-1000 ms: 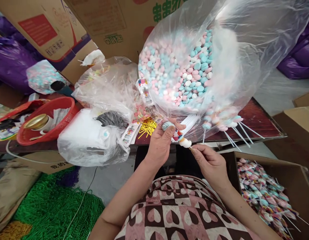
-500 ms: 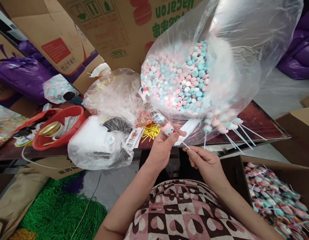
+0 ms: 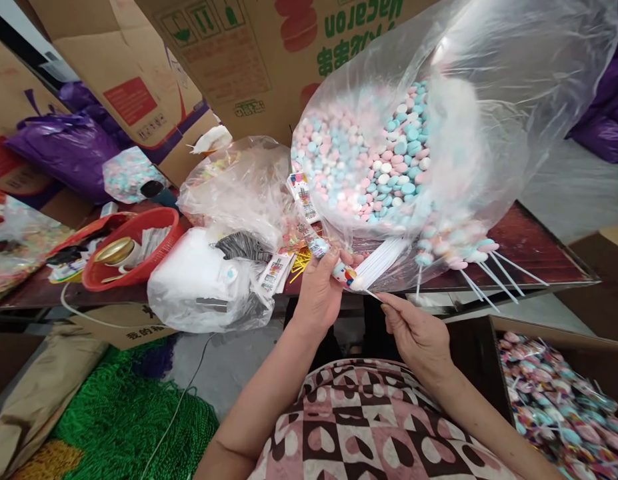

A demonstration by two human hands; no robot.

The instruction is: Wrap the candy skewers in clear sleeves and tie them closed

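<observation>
As the left hand point(image 3: 319, 293) gripped the wrapped candy skewer point(image 3: 345, 275) by the bench point(image 3: 549, 250), part of it was hidden; at four o'clock the right hand point(image 3: 419, 331) pinched the stick point(image 3: 372, 294), its tip concealed. At one o'clock, a cloudy plastic bag point(image 3: 456, 150) veiled many sweets point(image 3: 401, 170).

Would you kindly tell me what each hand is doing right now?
Left hand: closed, holding a colourful printed plastic candy wrapper.
Right hand: closed, pinching a thin white stick.
</observation>
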